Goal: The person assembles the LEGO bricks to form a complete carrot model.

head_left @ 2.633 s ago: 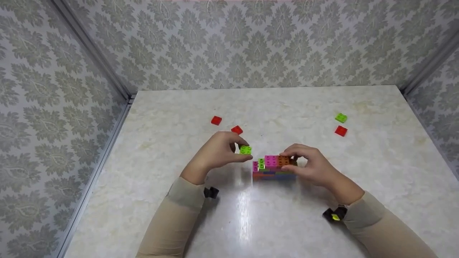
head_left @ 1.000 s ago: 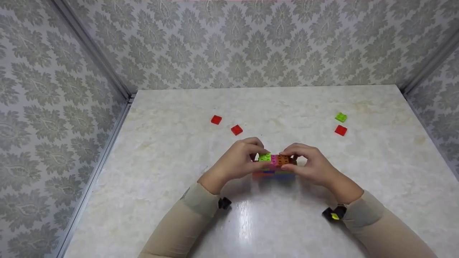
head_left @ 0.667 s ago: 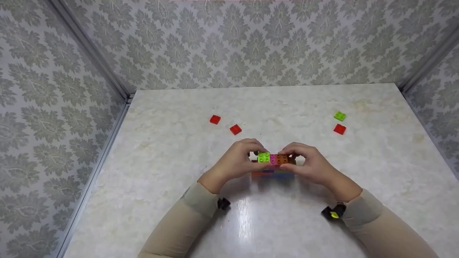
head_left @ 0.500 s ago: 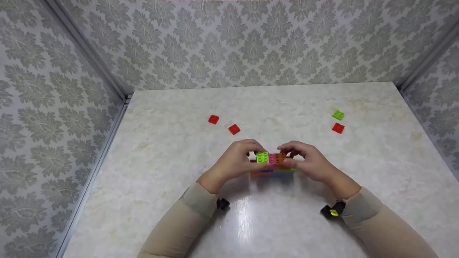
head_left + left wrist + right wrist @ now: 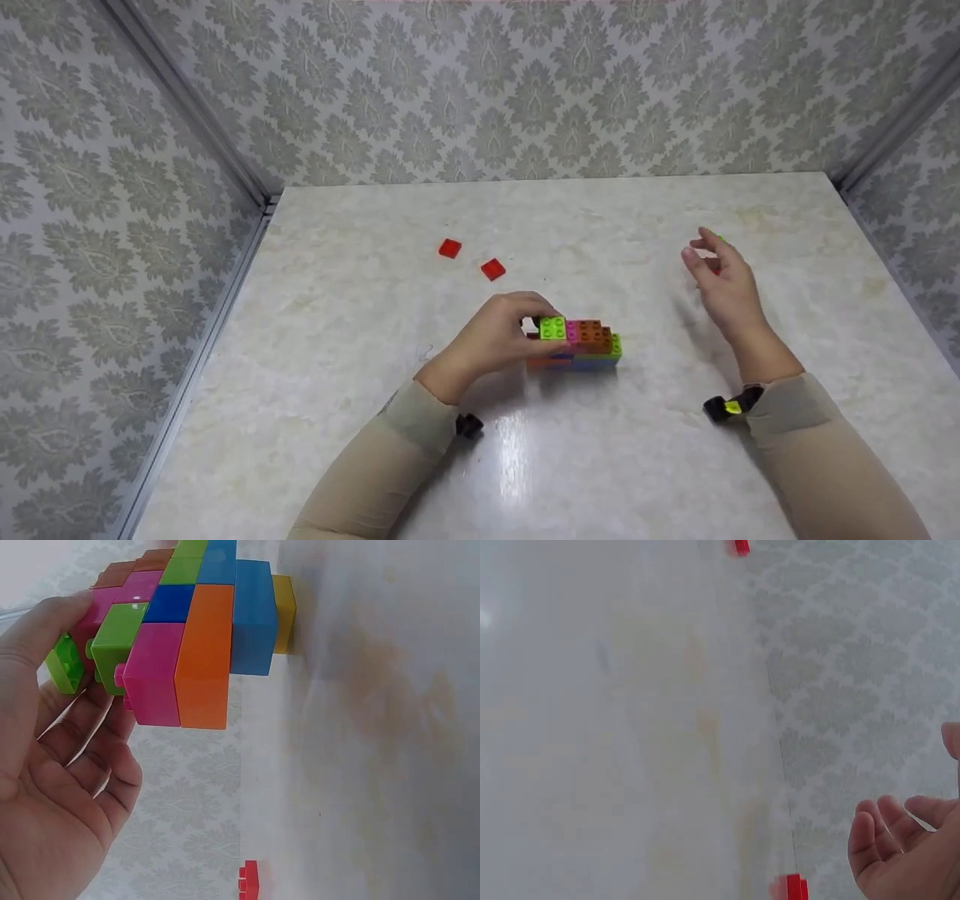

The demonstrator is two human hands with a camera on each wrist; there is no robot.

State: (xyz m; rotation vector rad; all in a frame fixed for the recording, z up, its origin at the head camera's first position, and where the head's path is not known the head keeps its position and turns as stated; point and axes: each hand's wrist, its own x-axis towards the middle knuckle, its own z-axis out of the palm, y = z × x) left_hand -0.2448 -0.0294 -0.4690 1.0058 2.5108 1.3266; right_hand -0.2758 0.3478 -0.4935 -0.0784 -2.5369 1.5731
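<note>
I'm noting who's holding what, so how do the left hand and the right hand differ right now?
The left hand pinches a bright green brick at the top of the brick stack, while the right hand holds nothing. In the head view, the left hand sits lower and farther left; the right hand is higher and farther right, partly covering a red brick. Both have bent fingers and beige sleeves.
</note>
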